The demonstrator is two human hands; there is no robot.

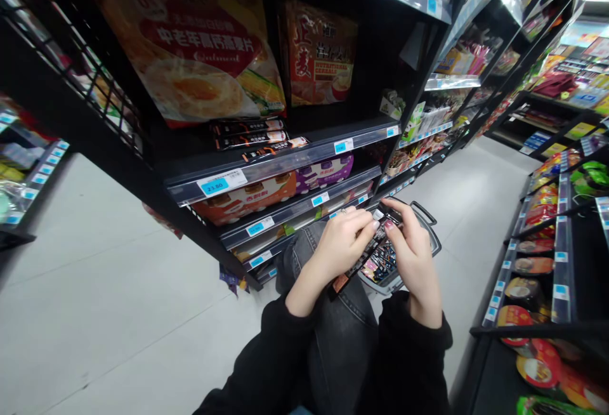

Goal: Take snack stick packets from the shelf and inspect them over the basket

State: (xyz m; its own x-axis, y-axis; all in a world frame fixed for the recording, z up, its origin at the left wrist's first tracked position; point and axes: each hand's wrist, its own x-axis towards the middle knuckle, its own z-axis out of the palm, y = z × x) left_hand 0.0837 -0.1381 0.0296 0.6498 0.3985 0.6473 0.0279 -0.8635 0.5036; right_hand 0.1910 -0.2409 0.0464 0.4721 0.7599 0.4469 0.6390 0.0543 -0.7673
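Note:
My left hand [339, 245] and my right hand [413, 256] both grip a long, thin black snack packet [366, 254] held over my knee in grey jeans [340, 332]. Fingers of both hands are curled round it, the left near its lower end, the right at its upper end. Beneath the hands sits a grey shopping basket [431, 237] on the floor, with colourful packets inside. Similar black packets [250, 134] lie on the shelf above, under a large oatmeal bag [190, 40].
Black shelving [285, 161] with blue price tags runs ahead and to the right, stocked with cereal bags and boxes. Another shelf unit [556, 256] with bowls and packets stands at the right. Pale floor [95, 288] stretches along the aisle to the left.

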